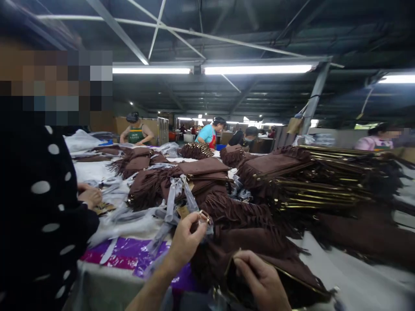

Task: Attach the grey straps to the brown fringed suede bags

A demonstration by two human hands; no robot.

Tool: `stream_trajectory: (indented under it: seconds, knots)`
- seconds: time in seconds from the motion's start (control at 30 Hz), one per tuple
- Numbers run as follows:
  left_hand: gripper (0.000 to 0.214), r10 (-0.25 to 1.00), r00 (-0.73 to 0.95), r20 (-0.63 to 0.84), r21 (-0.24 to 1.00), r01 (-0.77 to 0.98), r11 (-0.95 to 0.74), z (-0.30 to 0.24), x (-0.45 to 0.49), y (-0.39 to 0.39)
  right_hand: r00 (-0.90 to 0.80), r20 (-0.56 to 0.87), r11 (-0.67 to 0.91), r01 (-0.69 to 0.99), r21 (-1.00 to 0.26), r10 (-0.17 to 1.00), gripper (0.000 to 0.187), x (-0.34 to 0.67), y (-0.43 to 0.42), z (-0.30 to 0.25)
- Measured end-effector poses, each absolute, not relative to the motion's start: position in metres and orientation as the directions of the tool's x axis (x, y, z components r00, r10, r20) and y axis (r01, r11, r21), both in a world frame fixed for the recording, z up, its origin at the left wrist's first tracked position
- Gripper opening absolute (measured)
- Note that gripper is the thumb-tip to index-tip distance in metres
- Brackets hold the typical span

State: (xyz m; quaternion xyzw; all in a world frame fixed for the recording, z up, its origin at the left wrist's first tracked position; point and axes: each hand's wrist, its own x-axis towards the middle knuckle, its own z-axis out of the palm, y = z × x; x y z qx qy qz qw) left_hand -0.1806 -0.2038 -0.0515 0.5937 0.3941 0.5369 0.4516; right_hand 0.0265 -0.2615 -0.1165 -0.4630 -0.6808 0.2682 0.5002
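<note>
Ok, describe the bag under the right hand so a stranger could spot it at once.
Take the long table heaped with brown fringed bags and come to its near edge, in front of the tall stack of gold-framed ones. The right hand grips one bag there by its gold-edged mouth. Unlike the stacked and piled neighbours, it is the one in hand, nearest the camera.

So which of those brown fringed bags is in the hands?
The nearest bag: right hand grips its opening, left hand pinches a gold ring; other bags lie piled behind.
</note>
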Motion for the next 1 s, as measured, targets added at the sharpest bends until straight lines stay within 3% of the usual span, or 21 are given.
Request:
stream_trajectory:
  seconds: [0.1, 0.2, 0.5, 0.67, 0.83, 1.0]
  knots:
    - [0.014, 0.886, 0.13, 0.446, 0.789, 0.41, -0.457, -0.059, -0.183, -0.216, -0.088, 0.451, 0.441, 0.437, -0.784, 0.888, 0.038, 0.017, -0.259, -0.105]
    - [0.025, 0.866, 0.203, 0.457, 0.69, 0.534, -0.489, -0.066, -0.183, -0.22, -0.091, 0.438, 0.422, 0.497, -0.758, 0.894, 0.038, 0.006, -0.26, -0.097]
    - [0.04, 0.92, 0.271, 0.283, 0.867, 0.339, -0.366, -0.054, -0.206, -0.193, -0.044, 0.543, 0.492, 0.489, -0.721, 0.839, 0.03, -0.003, -0.253, -0.09]
    - [0.029, 0.872, 0.42, 0.252, 0.826, 0.376, -0.42, -0.057, -0.204, -0.188, -0.066, 0.562, 0.53, 0.439, -0.725, 0.824, 0.024, -0.007, -0.241, -0.097]
    - [0.023, 0.887, 0.397, 0.236, 0.823, 0.404, -0.4, -0.062, -0.196, -0.18, 0.004, 0.529, 0.46, 0.49, -0.741, 0.849, 0.021, -0.012, -0.237, -0.096]
    - [0.022, 0.877, 0.425, 0.224, 0.828, 0.392, -0.401, -0.058, -0.191, -0.176, -0.079, 0.538, 0.478, 0.579, -0.66, 0.839, 0.023, -0.014, -0.23, -0.086]
